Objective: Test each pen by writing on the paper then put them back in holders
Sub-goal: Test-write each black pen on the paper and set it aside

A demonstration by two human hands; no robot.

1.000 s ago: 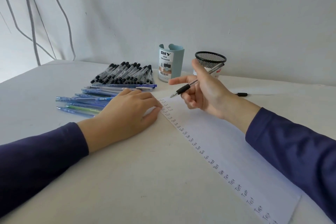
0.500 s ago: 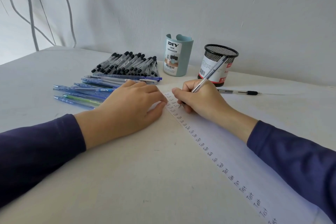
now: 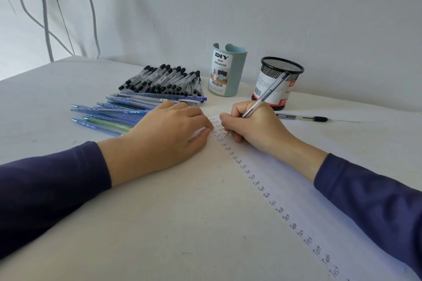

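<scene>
Right hand (image 3: 258, 125) gripping a pen (image 3: 266, 96) on the paper (image 3: 296, 189), left hand (image 3: 164, 134) flat, we cannot see inside the blue holder (image 3: 227, 70) or mesh cup (image 3: 279, 82).

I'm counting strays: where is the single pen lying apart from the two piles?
In the head view the single pen lies flat at right, just beyond the right hand, in front of the black mesh holder.
</scene>
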